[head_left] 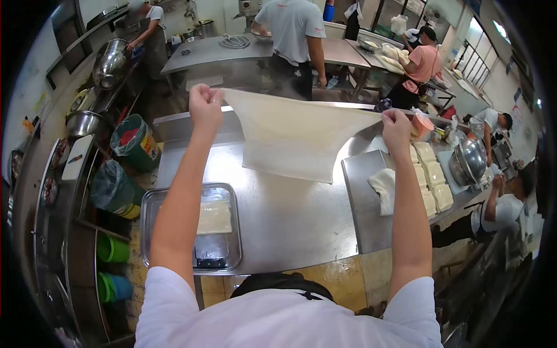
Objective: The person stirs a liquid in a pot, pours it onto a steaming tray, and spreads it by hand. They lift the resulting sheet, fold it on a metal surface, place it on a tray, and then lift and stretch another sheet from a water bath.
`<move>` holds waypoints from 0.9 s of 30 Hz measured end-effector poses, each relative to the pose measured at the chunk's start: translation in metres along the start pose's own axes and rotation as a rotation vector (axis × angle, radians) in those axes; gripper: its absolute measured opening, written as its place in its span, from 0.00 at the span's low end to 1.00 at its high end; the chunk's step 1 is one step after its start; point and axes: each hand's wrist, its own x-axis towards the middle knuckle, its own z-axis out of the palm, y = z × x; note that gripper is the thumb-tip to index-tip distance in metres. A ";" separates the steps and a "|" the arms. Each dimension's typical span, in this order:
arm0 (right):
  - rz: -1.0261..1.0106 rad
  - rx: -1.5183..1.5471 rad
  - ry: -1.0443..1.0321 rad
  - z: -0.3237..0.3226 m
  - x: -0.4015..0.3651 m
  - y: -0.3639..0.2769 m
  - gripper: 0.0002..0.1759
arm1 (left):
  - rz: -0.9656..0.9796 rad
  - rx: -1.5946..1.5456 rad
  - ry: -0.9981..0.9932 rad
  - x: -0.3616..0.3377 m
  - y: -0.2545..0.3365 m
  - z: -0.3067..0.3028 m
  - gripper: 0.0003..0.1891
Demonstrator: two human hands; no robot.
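A large thin sheet of pale dough point(293, 136) hangs stretched in the air above a steel table point(290, 220). My left hand point(206, 104) pinches its upper left corner. My right hand point(396, 129) pinches its upper right corner. Both arms are raised and spread wide, and the sheet's lower edge hangs just above the tabletop. Below my left arm a steel tray point(223, 255) holds a folded slab of dough point(214, 217).
A steel board point(362, 203) at the right carries a lump of dough point(384, 187) beside a row of dough blocks point(432, 177). Lined bins point(132, 142) stand at the left. Several other people work at tables behind and to the right.
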 end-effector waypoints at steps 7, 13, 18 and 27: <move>-0.001 0.155 -0.122 -0.054 -0.163 0.048 0.05 | -0.118 0.112 -0.142 -0.181 0.013 -0.067 0.10; 0.073 -0.185 -0.701 -0.070 -0.402 0.148 0.01 | -0.694 0.453 -0.362 -0.408 -0.040 -0.159 0.13; 0.053 -0.072 -0.648 -0.055 -0.390 0.140 0.04 | -0.618 0.648 -0.334 -0.399 -0.041 -0.139 0.11; 0.305 0.013 -0.577 0.104 -0.194 0.150 0.16 | -0.394 0.971 -0.284 -0.224 -0.182 -0.018 0.18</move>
